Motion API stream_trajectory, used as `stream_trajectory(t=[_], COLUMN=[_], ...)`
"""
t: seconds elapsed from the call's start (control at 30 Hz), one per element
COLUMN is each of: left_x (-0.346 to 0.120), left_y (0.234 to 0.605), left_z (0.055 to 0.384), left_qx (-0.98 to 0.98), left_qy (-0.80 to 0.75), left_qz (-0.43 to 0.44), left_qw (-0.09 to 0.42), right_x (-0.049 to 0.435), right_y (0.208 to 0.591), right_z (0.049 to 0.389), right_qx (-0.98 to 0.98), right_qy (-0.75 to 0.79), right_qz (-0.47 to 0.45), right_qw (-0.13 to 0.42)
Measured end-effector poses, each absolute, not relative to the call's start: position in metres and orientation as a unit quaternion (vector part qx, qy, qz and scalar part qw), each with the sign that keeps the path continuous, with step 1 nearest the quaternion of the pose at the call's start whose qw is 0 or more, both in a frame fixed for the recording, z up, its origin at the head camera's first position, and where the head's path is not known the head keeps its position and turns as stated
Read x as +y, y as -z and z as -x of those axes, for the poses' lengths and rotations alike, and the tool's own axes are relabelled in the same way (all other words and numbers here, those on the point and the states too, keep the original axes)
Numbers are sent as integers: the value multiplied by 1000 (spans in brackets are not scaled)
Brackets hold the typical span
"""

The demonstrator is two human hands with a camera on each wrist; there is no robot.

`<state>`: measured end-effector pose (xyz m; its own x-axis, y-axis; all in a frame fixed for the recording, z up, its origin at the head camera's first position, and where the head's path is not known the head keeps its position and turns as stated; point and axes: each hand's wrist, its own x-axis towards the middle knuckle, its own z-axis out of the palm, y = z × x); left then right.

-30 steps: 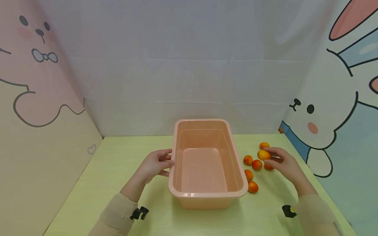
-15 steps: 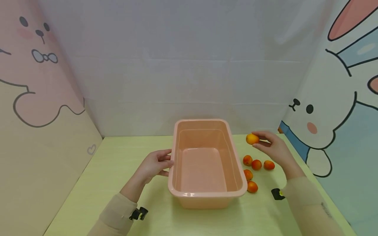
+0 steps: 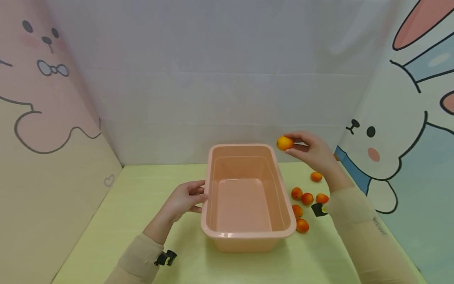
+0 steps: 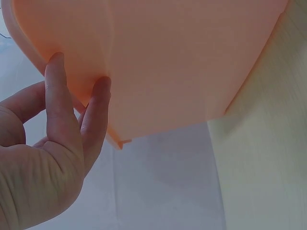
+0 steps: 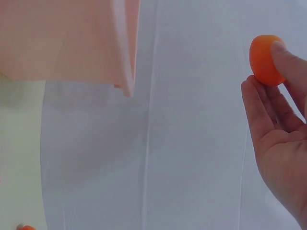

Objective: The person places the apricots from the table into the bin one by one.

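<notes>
- Up near the far right corner of the tub (image 3: 244, 235), the right hand (image 3: 312, 154) is holding a fruit (image 3: 285, 143) in the air.
- The fruit is sitting at the very ends of the right fingers, and in the head view it is poking out to the left of them. The palm is lying well back from it.
- Those fingers are pinching close, only about as wide as the fruit. One fingertip is pressing on its side in the right wrist view.
- The fruit is hanging apart from the tub, which is standing on the table (image 3: 149, 185).
- The left hand (image 3: 186, 198) is touching the tub's left side, up by the rim. Its fingers are spreading a bit, with gaps between them, and two tips are resting on the outside.
- Six other fruits (image 3: 307, 198) are lying on the table, to the right of the tub. One is lying farther back than the rest.
</notes>
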<state>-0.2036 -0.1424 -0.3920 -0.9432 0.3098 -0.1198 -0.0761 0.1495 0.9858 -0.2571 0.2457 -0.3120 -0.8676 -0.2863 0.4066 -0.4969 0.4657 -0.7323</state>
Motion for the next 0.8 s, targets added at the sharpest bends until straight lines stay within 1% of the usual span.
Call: stream_trajectory(t=[0.17,0.3,0.5,0.8], left_x=[-143,-143,-142,-142], left_y=[393,393,391,391], left_z=[204,204,201,201], left_qx=[742,743,746,750], left_qy=[-649,-648,-644,-642], left_qz=[-80,-80,-78,-73], left_qw=[149,149,147,143], right_x=[222,201,170,138], right_y=[299,300,310,332], right_z=[269,284,301,314], right_qx=[-846,-835,-824,-822], right_qy=[-464,-487,-507,-510], right_qz=[-245,-251,-253,-248], right_qw=[90,56,10,-54])
